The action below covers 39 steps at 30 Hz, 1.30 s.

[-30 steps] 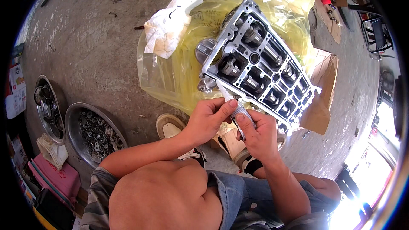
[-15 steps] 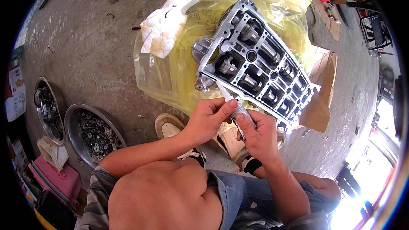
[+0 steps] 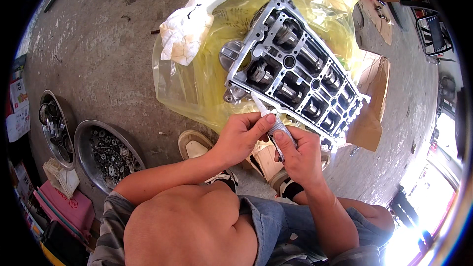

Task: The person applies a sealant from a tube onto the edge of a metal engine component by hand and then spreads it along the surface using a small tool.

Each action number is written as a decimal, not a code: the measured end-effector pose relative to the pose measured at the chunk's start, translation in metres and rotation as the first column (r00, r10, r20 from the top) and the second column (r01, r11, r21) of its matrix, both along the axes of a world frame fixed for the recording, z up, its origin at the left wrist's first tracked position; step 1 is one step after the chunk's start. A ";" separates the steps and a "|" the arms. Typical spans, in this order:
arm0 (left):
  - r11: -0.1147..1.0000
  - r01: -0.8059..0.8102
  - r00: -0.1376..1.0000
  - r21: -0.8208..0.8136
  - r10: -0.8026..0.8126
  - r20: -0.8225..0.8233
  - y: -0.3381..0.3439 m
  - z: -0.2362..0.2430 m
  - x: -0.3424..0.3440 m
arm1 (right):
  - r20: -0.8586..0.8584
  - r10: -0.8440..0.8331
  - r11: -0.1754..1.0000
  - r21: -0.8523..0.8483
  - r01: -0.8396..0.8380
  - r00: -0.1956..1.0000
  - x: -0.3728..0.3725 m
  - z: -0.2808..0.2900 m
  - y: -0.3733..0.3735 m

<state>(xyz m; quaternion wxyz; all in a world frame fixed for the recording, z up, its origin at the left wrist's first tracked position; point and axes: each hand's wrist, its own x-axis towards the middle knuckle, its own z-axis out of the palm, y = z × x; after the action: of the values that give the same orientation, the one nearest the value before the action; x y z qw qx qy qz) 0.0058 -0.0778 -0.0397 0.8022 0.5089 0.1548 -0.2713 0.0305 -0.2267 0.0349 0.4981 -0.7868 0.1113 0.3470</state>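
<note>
Between both hands I grip a sealant tube (image 3: 282, 129) with a long pale nozzle that points up and left. My left hand (image 3: 246, 132) pinches it near the nozzle's base, thumb on top. Lower down, my right hand (image 3: 298, 155) is closed round the tube body, its thumb pressing from above. The nozzle's tip is close to the near left edge of a metal cylinder head (image 3: 289, 62); whether it touches, I cannot tell. Camshafts show through the openings of its ladder-like frame. Under it is a yellow plastic bag (image 3: 197, 88).
A crumpled white cloth (image 3: 186, 34) lies on the bag's left part. Cardboard (image 3: 368, 123) sticks out at the head's right. To the left stand a metal bowl of small parts (image 3: 109, 160) and a second parts basin (image 3: 58, 130). My shoes (image 3: 193, 147) are just below the work.
The view has shifted slightly, so the cylinder head and bag sit a little higher and further left. Both hands keep the same hold on the tube.
</note>
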 end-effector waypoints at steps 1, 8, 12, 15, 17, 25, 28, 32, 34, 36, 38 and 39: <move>1.000 0.005 1.000 0.007 -0.005 0.001 0.000 0.000 0.000 | -0.002 -0.005 1.000 -0.003 0.005 1.000 0.000 0.000 0.000; 1.000 0.023 0.999 0.012 -0.023 -0.027 -0.003 0.000 0.001 | 0.014 -0.008 1.000 -0.002 0.008 1.000 -0.002 -0.003 -0.005; 0.999 -0.047 0.999 0.021 0.047 0.011 -0.008 -0.003 -0.002 | 0.015 -0.005 1.000 -0.009 0.005 1.000 -0.003 -0.003 -0.004; 0.999 -0.050 0.999 0.005 0.050 0.016 -0.009 -0.004 -0.002 | 0.016 -0.004 1.000 -0.020 0.004 1.000 -0.004 -0.003 -0.006; 1.000 -0.031 0.999 -0.004 0.031 -0.015 -0.009 -0.002 -0.001 | 0.018 -0.004 1.000 -0.023 0.005 1.000 -0.004 -0.003 -0.007; 0.999 -0.040 0.999 -0.016 0.040 -0.001 -0.012 -0.002 -0.001 | 0.009 -0.028 1.000 -0.005 0.029 1.000 -0.003 0.000 -0.007; 1.000 -0.030 1.000 -0.009 0.030 0.002 -0.012 -0.003 -0.001 | 0.012 -0.038 0.999 -0.003 0.038 0.999 -0.004 0.000 -0.008; 1.000 -0.005 1.000 0.008 0.005 -0.002 -0.012 0.000 0.000 | 0.018 -0.024 1.000 -0.015 0.024 1.000 -0.004 0.000 -0.010; 1.000 -0.001 1.000 0.010 0.001 -0.003 -0.013 -0.001 0.000 | 0.025 -0.022 0.999 -0.025 0.022 0.999 -0.004 0.001 -0.010; 1.000 0.003 1.000 0.013 -0.003 -0.003 -0.013 -0.001 0.000 | 0.027 -0.021 0.999 -0.024 0.022 0.999 -0.003 0.001 -0.011; 0.999 0.014 1.000 0.030 -0.014 0.005 -0.013 0.000 0.001 | 0.031 -0.020 0.999 -0.025 0.021 0.999 -0.003 0.002 -0.011; 0.999 0.015 1.000 0.029 -0.015 0.007 -0.013 0.001 0.001 | 0.030 -0.019 0.999 -0.026 0.020 0.999 -0.004 0.002 -0.012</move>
<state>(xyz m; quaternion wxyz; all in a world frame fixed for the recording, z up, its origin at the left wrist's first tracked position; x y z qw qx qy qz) 0.0069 -0.0911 -0.0387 0.7933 0.5225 0.1521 -0.2732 0.0269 -0.2388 0.0374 0.4927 -0.7972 0.1161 0.3291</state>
